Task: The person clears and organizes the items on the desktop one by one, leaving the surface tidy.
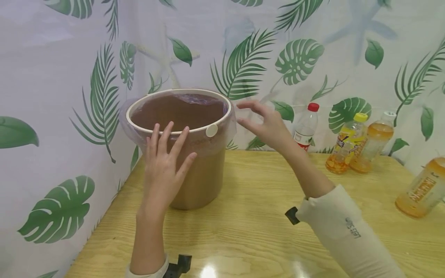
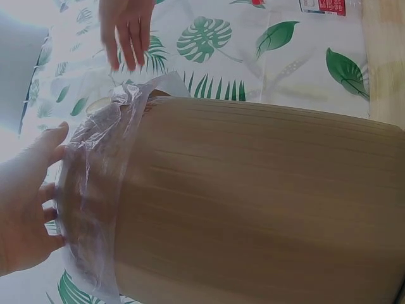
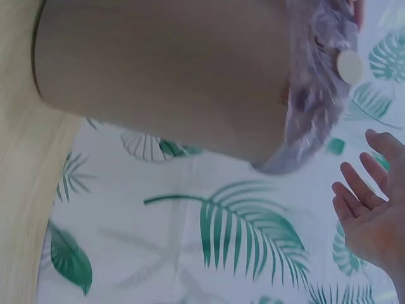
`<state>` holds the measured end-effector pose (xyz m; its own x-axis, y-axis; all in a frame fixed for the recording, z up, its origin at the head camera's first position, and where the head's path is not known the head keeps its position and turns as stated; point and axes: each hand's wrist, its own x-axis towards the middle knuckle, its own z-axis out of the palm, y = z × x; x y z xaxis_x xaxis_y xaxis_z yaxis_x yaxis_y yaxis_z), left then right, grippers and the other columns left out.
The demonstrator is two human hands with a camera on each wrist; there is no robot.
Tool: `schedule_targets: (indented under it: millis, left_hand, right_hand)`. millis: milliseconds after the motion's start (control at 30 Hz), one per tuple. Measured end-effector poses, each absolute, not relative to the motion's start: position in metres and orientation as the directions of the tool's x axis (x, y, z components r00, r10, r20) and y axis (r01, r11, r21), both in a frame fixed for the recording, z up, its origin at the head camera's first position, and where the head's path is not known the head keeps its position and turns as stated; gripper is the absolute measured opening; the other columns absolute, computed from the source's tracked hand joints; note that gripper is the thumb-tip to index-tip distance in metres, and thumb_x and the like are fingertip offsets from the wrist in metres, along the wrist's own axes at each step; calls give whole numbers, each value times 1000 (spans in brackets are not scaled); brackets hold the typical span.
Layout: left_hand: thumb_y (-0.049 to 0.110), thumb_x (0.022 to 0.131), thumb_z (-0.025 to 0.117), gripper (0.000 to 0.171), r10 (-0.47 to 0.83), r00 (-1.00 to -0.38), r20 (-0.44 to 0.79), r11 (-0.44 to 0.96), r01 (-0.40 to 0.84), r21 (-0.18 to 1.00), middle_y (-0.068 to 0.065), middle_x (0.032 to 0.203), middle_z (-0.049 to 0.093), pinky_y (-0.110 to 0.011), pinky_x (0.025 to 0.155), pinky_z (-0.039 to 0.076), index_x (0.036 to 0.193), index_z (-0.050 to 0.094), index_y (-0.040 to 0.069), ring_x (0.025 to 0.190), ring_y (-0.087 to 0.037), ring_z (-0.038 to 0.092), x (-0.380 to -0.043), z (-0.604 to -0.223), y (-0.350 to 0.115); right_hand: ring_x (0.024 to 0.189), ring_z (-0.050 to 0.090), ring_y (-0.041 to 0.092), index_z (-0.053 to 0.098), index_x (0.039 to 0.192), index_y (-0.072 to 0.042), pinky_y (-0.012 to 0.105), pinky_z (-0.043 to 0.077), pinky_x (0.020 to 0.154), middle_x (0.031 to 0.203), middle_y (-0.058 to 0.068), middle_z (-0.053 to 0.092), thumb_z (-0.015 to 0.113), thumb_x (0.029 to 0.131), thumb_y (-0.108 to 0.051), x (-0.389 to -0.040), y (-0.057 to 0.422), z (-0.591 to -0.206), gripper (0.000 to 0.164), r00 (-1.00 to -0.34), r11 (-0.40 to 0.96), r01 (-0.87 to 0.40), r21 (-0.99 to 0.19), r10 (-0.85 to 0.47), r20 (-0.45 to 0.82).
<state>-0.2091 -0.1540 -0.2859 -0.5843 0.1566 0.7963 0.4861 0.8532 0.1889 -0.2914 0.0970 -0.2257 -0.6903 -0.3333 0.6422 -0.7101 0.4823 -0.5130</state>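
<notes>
A brown trash can stands on the wooden table, with a cream ring around its mouth and a round cream tab at the front. A thin, clear purplish trash bag lines it and folds down over the outside of the rim. My left hand touches the near rim with spread fingers, its fingertips at the ring. To the right of the rim, my right hand hangs in the air, apart from the can, fingers loosely bent and holding nothing; the right wrist view shows that hand beside the bag's edge.
At the back right stand a red-capped bottle, a yellow-capped bottle and a white-capped bottle. Another orange drink bottle is near the right edge. A leaf-patterned sheet hangs behind and to the left of the table.
</notes>
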Motion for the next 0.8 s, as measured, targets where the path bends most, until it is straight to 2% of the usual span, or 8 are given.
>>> schedule_targets:
  millis: [133,267,400,567,733,800]
  left_hand:
    - [55,94,30,59,157,-585,796,848,493,196,-11,146,23,-45,109,1,140,41,18,137,-27,3,-210,-287,-151]
    - [54,94,33,58,154,-588,794,849,491,198,-10,147,22,-46,109,1,140,40,19,137,-25,0,-210,-288,-152]
    - [53,95,35,57,151,-591,792,855,480,195,-10,147,22,-46,109,1,141,39,19,137,-26,1,-211,-288,-153]
    - [54,94,33,58,147,-598,788,863,467,194,-9,147,21,-45,109,0,141,39,19,137,-26,0,-210,-288,-154]
    - [53,95,33,58,150,-593,791,868,462,182,-10,147,22,-45,109,1,141,39,19,137,-27,2,-209,-289,-153]
    - [53,95,32,58,153,-591,792,867,465,180,-11,147,23,-46,109,1,141,39,18,137,-27,2,-209,-290,-152]
  right_hand:
    - [120,44,23,56,122,-7,40,34,101,122,7,55,66,86,-19,-273,141,-232,39,-730,543,-651,-531,-256,633]
    - [123,41,26,54,126,-11,44,32,101,127,6,52,65,87,-21,-254,186,-237,41,-777,592,-567,-573,-153,610]
    - [123,41,27,54,127,-12,35,30,104,128,6,51,64,88,-22,-238,228,-243,42,-772,659,-490,-570,-25,635]
    - [126,37,17,52,130,-17,28,23,106,132,-1,48,63,88,-22,-221,278,-252,44,-754,683,-381,-623,160,637]
    - [129,29,9,46,135,-24,26,20,107,137,-9,40,58,91,-26,-204,318,-262,46,-719,663,-204,-720,398,569]
    - [130,27,8,44,136,-26,25,20,107,139,-10,38,57,91,-27,-198,332,-267,47,-686,642,-118,-758,499,529]
